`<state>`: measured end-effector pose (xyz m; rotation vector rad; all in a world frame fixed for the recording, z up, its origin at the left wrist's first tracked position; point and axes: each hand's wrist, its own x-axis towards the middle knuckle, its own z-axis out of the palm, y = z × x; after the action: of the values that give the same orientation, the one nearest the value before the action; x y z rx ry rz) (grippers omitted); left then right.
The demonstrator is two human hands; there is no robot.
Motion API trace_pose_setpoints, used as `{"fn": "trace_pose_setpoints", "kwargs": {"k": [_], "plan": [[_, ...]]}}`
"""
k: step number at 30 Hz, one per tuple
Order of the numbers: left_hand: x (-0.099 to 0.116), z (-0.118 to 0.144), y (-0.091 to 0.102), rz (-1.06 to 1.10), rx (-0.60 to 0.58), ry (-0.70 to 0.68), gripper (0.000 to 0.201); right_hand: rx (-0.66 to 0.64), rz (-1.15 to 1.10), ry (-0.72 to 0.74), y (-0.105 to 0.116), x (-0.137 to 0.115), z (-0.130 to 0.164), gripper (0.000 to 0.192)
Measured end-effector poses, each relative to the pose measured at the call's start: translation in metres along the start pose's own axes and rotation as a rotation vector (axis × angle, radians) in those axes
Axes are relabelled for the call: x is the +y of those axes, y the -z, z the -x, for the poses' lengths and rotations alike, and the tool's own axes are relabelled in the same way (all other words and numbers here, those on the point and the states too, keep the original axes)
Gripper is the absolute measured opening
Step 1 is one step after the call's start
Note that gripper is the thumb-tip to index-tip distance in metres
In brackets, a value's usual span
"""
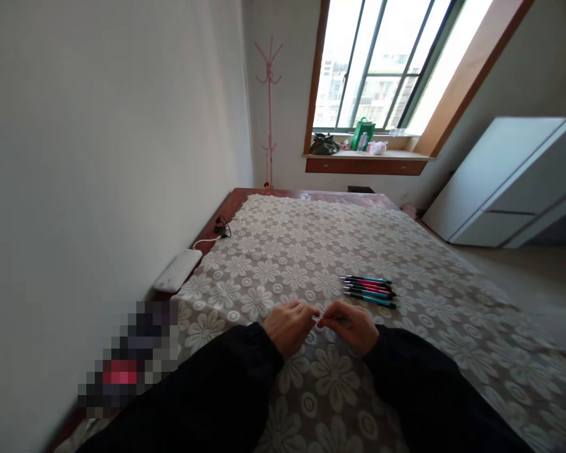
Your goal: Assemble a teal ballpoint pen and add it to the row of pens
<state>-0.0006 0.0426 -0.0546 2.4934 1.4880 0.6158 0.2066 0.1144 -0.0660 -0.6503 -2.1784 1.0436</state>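
Just above the floral tablecloth (336, 371), my left hand (292, 324) and my right hand (351, 324) meet almost fingertip to fingertip. Both are closed in a pinch. Between them shows something tiny, with a pale bit and a reddish bit, too small to name. Beyond my right hand lies a row of several pens or mechanical pencils (368, 289), side by side, with teal and red barrels, dark ends and thin tips pointing left.
A white power strip or box (178, 270) with a cable and black plug (222, 228) lies along the left edge by the wall. A blurred patch (127, 365) covers things at lower left. Further off stand a pink coat rack (270, 107) and a white cabinet (500, 182).
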Motion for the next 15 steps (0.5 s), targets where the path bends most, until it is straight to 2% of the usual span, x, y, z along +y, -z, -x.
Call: {"fn": "trace_pose_setpoints", "kwargs": {"k": [4, 8, 9, 12, 15], "plan": [[0.001, 0.000, -0.002, -0.064, -0.009, -0.013, 0.017, 0.017, 0.010, -0.022, -0.002, -0.002, 0.002, 0.022], [0.001, 0.000, -0.004, -0.022, 0.007, 0.010, 0.015, 0.008, 0.063, -0.007, -0.003, -0.001, 0.003, 0.017], [0.000, 0.000, -0.004, -0.009, 0.021, 0.030, 0.015, 0.003, 0.080, 0.009, -0.002, 0.000, 0.003, 0.017], [-0.001, 0.001, -0.002, 0.017, 0.077, 0.088, 0.017, 0.027, 0.171, 0.089, 0.004, 0.005, 0.001, 0.035], [-0.002, 0.000, 0.000, 0.056, 0.133, 0.150, 0.015, 0.029, 0.347, 0.169, 0.017, 0.012, -0.001, 0.029]]}}
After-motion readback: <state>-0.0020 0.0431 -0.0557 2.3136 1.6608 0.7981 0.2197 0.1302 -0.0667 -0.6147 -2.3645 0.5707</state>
